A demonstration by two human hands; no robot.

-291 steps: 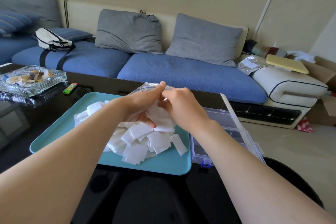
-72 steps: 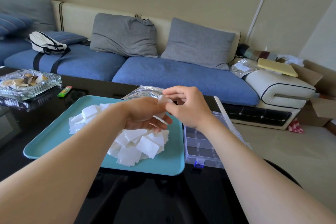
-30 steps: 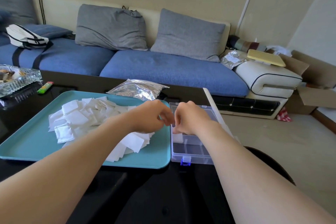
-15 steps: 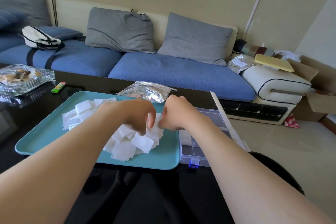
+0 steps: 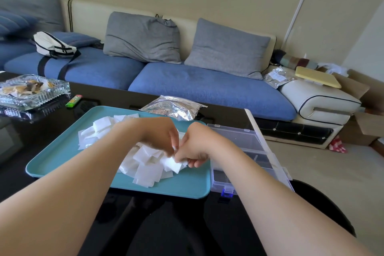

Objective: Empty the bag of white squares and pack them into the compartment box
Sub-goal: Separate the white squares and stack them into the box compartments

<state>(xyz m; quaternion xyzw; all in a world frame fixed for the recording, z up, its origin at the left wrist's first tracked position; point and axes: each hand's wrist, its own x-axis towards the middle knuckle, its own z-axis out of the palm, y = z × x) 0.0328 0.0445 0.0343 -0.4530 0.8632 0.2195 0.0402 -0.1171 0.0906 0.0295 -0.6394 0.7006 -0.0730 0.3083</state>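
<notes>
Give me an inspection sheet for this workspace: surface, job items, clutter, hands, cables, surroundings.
Surface: black table, teal tray on it.
Job's things: white squares piled on the tray; foil bag lying behind the tray; compartment box open, right of the tray.
Clutter: glass ashtray, lighter, far left.
Hands: left hand fingers curled down onto the pile, grip unclear; right hand pinches squares.
Cables: nothing seen.
Surroundings: blue sofa, grey cushions, cardboard boxes on floor.

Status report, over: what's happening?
Right hand pinching white squares; left hand, grip unclear. Pile on teal plastic tray. Clear plastic compartment box open alongside, unobstructed.
</notes>
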